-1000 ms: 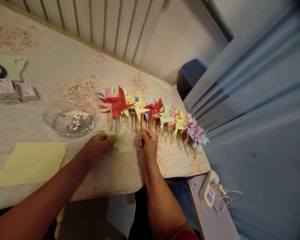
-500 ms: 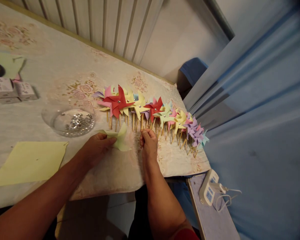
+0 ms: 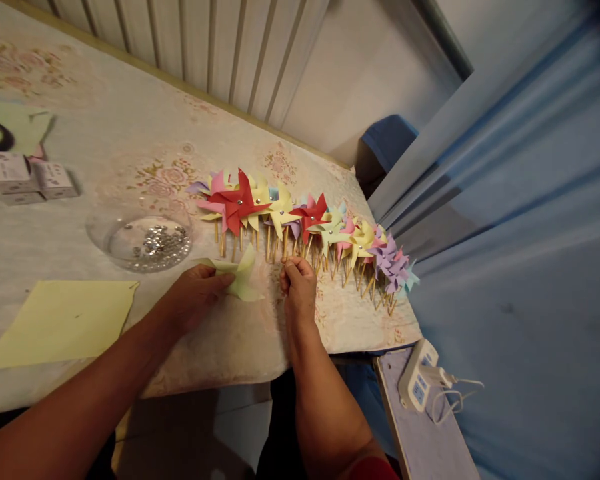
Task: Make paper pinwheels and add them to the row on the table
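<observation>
My left hand [image 3: 203, 292] pinches a pale green paper pinwheel [image 3: 245, 280] with curved blades, low over the table near its front edge. To its right, my right hand [image 3: 300, 280] is closed, thumb against forefinger; whatever lies between the fingertips is too small or hidden to name. Just beyond both hands runs a row of finished paper pinwheels [image 3: 240, 203] on wooden sticks, red, pink, yellow, green, purple and blue, each with a shiny centre. A clear round dish [image 3: 107, 250] holding small silvery metal pieces [image 3: 165, 241] stands left of the row.
A yellow-green paper sheet [image 3: 70, 323] lies at the front left. Small white boxes [image 3: 10, 170], a black ring-shaped handle [image 3: 5, 139] and green paper [image 3: 27, 123] sit farther back. A power strip [image 3: 420, 380] with a cable rests on a lower surface at right, beside a blue curtain [image 3: 530, 300].
</observation>
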A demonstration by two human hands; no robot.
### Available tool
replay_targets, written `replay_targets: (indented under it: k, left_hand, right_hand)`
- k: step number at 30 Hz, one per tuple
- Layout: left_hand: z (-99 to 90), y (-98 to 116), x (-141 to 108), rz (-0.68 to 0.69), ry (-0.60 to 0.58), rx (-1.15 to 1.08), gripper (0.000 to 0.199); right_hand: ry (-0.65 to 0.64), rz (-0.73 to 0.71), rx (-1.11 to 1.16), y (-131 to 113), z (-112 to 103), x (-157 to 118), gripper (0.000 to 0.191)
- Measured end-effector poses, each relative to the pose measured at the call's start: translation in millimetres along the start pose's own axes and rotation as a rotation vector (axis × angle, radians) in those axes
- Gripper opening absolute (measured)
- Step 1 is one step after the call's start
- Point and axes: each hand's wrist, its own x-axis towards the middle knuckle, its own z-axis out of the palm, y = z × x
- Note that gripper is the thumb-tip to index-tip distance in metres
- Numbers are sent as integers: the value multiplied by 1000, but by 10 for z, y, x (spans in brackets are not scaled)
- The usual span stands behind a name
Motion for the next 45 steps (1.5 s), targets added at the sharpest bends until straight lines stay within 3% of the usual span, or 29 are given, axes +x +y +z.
replay_targets:
  k: [24, 38, 45]
  left_hand:
    - [-19, -21, 16, 12, -34, -19, 26]
    - [0, -54, 19, 0, 44, -42, 32]
    - [-7, -56, 1, 28, -21, -48, 27]
  right_hand:
    - [19, -22, 21, 15, 11, -8, 16]
    - [5, -1, 25, 20, -8, -10, 16]
    - [16, 29, 28, 26, -8, 4, 18]
